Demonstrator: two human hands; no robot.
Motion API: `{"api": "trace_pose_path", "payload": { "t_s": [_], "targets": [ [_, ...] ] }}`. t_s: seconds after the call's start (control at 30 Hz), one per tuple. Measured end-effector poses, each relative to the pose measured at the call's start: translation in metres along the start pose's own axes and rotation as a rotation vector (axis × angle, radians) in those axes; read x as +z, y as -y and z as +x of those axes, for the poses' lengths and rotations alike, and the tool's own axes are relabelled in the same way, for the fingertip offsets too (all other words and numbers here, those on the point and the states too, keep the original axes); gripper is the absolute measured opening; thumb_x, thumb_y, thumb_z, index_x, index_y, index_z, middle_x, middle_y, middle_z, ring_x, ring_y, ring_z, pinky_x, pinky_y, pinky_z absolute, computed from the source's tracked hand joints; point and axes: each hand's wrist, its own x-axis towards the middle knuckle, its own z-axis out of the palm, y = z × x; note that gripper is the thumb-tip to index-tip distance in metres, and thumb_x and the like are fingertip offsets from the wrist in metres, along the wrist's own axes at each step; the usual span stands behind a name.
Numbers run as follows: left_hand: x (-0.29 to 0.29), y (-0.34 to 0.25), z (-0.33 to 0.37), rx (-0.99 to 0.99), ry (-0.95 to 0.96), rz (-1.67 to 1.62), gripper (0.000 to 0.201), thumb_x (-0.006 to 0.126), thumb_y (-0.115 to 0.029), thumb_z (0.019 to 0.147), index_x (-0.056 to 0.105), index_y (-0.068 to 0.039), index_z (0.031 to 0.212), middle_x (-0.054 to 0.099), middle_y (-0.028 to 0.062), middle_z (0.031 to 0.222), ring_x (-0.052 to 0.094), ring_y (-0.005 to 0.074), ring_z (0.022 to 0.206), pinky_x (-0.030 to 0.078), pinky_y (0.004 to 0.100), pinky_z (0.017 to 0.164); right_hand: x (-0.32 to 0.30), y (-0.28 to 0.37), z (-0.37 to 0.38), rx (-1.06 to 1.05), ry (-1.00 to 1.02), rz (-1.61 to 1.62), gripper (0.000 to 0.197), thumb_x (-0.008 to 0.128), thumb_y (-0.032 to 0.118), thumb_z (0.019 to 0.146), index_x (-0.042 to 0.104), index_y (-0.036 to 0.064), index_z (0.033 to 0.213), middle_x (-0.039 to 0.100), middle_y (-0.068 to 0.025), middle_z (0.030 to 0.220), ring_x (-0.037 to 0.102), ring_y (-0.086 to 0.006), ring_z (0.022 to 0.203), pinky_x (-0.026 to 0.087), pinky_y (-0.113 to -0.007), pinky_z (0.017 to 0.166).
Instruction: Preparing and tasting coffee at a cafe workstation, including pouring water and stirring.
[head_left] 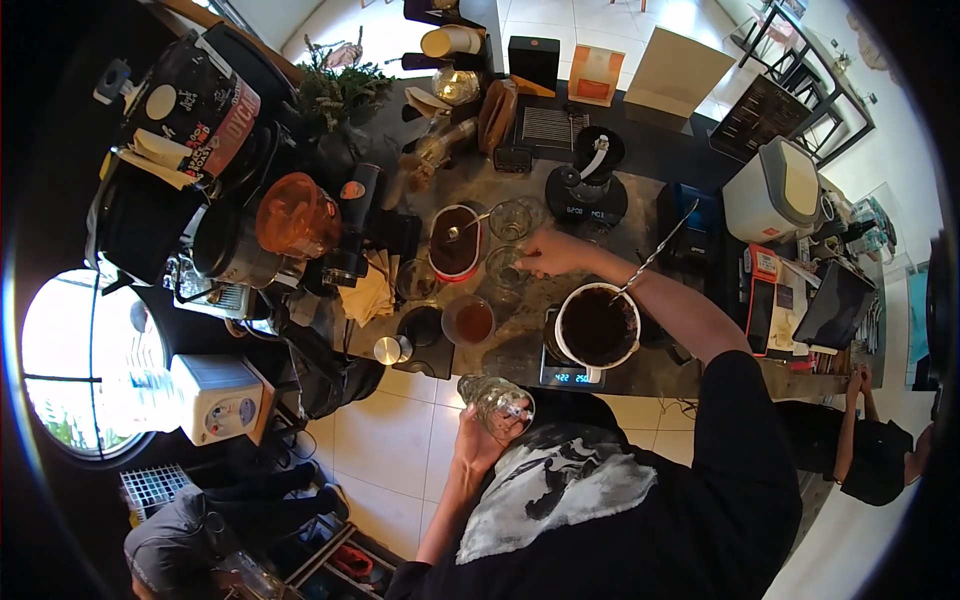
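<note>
My left hand is wrapped round a clear glass vessel, held tilted in front of my body off the counter's near edge. Out over the counter, my right hand has its fingers closed at the side of a clear drinking glass. Just beyond that stands another clear glass. To the left, a red-rimmed tub holds dark coffee grounds and a spoon. Under my right forearm is a white-rimmed vessel with dark contents and a long twisted spoon, on a lit digital scale.
A glass of reddish-brown liquid stands near the counter's front edge. Left of it are a small metal-topped jar and brown paper filters. A grinder with an orange hopper stands farther left. At the right, other people's hands show.
</note>
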Motion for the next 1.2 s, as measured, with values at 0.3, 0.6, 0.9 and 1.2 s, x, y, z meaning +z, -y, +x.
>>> {"api": "trace_pose_path", "payload": {
  "t_s": [0.3, 0.6, 0.9, 1.2],
  "targets": [
    [-0.003, 0.001, -0.002, 0.019, -0.006, -0.021, 0.075, 0.064, -0.055, 0.078, 0.050, -0.003, 0.130, 0.061, 0.0190, 0.124, 0.063, 0.0291, 0.105, 0.050, 0.0388, 0.092, 0.013, 0.000, 0.008, 0.162, -0.014, 0.263, 0.044, 0.056, 0.032, 0.096, 0.067, -0.0053, 0.077, 0.071, -0.0099, 0.075, 0.065, -0.0158, 0.058, 0.053, -0.032, 0.056],
    [0.001, 0.002, 0.001, 0.016, -0.017, 0.005, 0.074, 0.062, -0.055, 0.079, 0.050, -0.003, 0.130, 0.061, 0.0193, 0.123, 0.062, 0.0308, 0.104, 0.049, 0.0396, 0.093, 0.000, 0.017, -0.008, 0.221, -0.085, 0.183, 0.046, 0.059, 0.036, 0.093, 0.067, -0.0049, 0.075, 0.070, -0.0088, 0.072, 0.066, -0.0192, 0.060, 0.053, -0.036, 0.057],
    [0.006, -0.003, 0.000, 0.076, -0.011, 0.007, 0.072, 0.063, -0.055, 0.079, 0.051, -0.005, 0.130, 0.062, 0.0190, 0.123, 0.063, 0.0298, 0.104, 0.050, 0.0374, 0.090, -0.042, -0.018, -0.070, 0.176, -0.516, -0.801, 0.074, 0.074, 0.044, 0.074, 0.051, 0.0065, 0.133, 0.060, -0.0201, 0.110, 0.061, -0.0392, 0.096, 0.051, -0.047, 0.081],
    [0.001, -0.004, 0.003, 0.004, 0.010, -0.003, 0.073, 0.064, -0.054, 0.078, 0.050, -0.005, 0.131, 0.061, 0.0200, 0.124, 0.062, 0.0308, 0.106, 0.049, 0.0383, 0.093, -0.023, -0.016, -0.041, 0.268, -0.352, -0.392, 0.091, 0.080, 0.038, 0.068, 0.036, 0.0070, 0.142, 0.048, -0.0247, 0.127, 0.053, -0.0428, 0.113, 0.046, -0.052, 0.093]
  ]
}}
